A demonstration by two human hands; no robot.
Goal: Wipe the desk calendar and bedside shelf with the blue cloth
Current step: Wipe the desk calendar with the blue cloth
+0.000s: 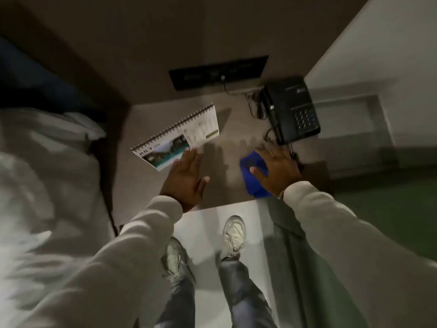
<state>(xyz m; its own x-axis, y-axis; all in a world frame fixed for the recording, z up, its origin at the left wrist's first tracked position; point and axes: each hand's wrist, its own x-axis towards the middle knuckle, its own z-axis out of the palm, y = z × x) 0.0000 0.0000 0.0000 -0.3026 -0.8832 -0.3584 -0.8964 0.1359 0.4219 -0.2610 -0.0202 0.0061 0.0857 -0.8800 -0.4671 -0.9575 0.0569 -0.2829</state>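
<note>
A spiral-bound desk calendar stands tilted on the grey-brown bedside shelf, toward its left half. My left hand is spread flat with fingers apart, its fingertips just touching the calendar's near edge. The blue cloth lies on the shelf's right front part. My right hand presses flat on top of it, palm down, and covers much of it.
A black telephone with tangled cords sits at the shelf's back right corner. A dark switch panel is set in the wall behind. The bed with white linen borders the shelf on the left. My shoes stand on the pale floor below.
</note>
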